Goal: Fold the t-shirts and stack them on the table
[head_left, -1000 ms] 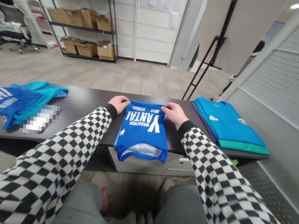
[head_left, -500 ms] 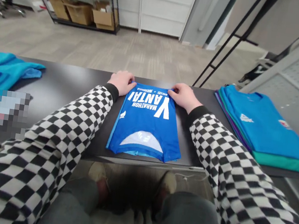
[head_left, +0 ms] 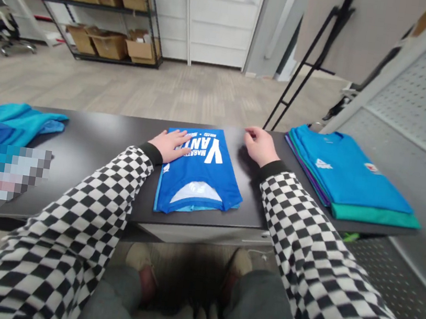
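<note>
A folded blue T-shirt (head_left: 197,184) with white "MARATHON YANTAI" lettering lies on the black table top (head_left: 122,128), lettering upside down to me. My left hand (head_left: 169,145) rests flat on its left part, covering some letters and gripping nothing. My right hand (head_left: 260,146) has come off the garment and sits on the bare table just right of its far corner, fingers loosely curled around nothing. A neat stack of folded blue and teal shirts (head_left: 347,176) lies beyond that hand. A loose, crumpled blue shirt (head_left: 8,123) lies at the far left.
A pixelated patch (head_left: 8,175) hides part of the left shirt. Metal shelving with cardboard boxes (head_left: 99,11) stands across the floor. A black stand (head_left: 309,62) and a perforated grey panel (head_left: 425,89) rise to the right. The table's near edge runs just beyond the shirt.
My right hand has let go of the shirt's far edge and moved right onto the table. My left hand has slid toward me onto the lettering. The view has tilted slightly.
</note>
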Action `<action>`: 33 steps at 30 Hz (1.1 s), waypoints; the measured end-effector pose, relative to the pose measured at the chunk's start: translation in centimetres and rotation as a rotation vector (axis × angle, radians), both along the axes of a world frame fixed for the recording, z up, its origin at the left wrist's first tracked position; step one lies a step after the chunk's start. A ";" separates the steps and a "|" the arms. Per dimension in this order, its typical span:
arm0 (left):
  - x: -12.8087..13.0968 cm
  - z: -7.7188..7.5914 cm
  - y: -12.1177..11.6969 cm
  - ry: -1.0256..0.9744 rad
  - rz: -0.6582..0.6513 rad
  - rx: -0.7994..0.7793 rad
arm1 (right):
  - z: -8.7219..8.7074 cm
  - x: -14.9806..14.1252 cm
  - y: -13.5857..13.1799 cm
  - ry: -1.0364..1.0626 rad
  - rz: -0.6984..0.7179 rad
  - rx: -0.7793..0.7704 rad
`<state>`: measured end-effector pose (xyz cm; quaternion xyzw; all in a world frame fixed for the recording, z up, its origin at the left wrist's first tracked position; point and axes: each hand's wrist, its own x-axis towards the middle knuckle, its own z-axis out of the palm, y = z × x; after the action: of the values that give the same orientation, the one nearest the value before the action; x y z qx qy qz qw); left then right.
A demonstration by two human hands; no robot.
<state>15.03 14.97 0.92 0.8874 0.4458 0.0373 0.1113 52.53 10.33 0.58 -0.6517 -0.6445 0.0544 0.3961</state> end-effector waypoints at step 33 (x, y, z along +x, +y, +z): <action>6.5 -0.3 -14.4 0.064 0.321 0.000 | 0.2 -4.1 -16.0 0.553 -0.173 0.070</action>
<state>21.56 0.59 0.63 0.8054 0.5853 0.0265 0.0897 48.46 -5.68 0.76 -0.6507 -0.4554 0.1739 0.5822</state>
